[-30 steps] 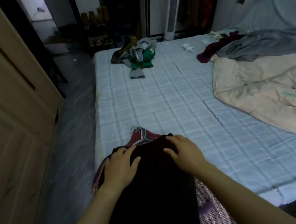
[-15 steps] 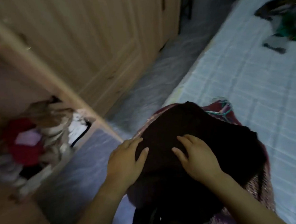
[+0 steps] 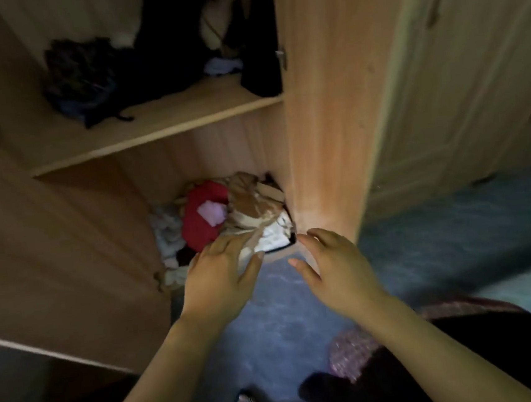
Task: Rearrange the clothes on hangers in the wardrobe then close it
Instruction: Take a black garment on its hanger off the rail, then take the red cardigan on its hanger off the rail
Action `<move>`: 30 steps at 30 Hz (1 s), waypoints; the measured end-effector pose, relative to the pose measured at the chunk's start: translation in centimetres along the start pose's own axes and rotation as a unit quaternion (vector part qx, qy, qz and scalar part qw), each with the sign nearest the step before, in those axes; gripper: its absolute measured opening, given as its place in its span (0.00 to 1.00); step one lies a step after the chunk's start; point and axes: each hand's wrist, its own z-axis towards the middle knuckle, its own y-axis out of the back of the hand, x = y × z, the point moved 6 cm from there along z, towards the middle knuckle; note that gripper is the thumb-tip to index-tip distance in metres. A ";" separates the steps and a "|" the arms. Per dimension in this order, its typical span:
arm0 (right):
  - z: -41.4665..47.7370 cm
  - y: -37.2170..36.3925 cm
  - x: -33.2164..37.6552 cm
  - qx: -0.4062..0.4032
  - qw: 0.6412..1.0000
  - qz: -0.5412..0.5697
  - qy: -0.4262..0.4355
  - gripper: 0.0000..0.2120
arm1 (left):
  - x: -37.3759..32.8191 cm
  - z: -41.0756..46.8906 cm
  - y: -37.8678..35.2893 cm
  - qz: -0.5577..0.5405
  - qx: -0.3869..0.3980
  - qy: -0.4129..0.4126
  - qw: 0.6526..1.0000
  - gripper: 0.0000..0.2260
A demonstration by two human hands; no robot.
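Open wardrobe point(image 3: 319, 105), both hands empty.
Left hand point(image 3: 220, 279) and right hand point(image 3: 335, 268), fingers spread, before its bottom compartment's clothes pile point(image 3: 226, 214).

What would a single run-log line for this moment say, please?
view: head | left hand: open, over clothes pile | right hand: open, empty | wardrobe: open | dark garment: lower right, unheld

Left hand point(image 3: 221, 278), right hand point(image 3: 336, 263) outstretched, fingers spread, seemingly empty.

Matt light wood-grain wardrobe point(image 3: 320, 114) holds soft crumpled cloth clothes point(image 3: 226, 214).
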 end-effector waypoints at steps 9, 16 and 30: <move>21.9 3.5 16.5 -0.117 0.986 0.002 0.117 0.29 | 12.5 13.6 18.1 0.088 -0.160 -0.008 0.983 0.28; 37.2 12.2 25.1 -0.212 0.956 0.000 0.205 0.23 | 16.1 24.9 31.3 0.067 -0.246 -0.065 0.965 0.25; 69.3 29.9 30.8 -0.343 0.880 -0.149 0.292 0.22 | 16.6 53.7 50.0 0.036 -0.382 -0.158 0.910 0.19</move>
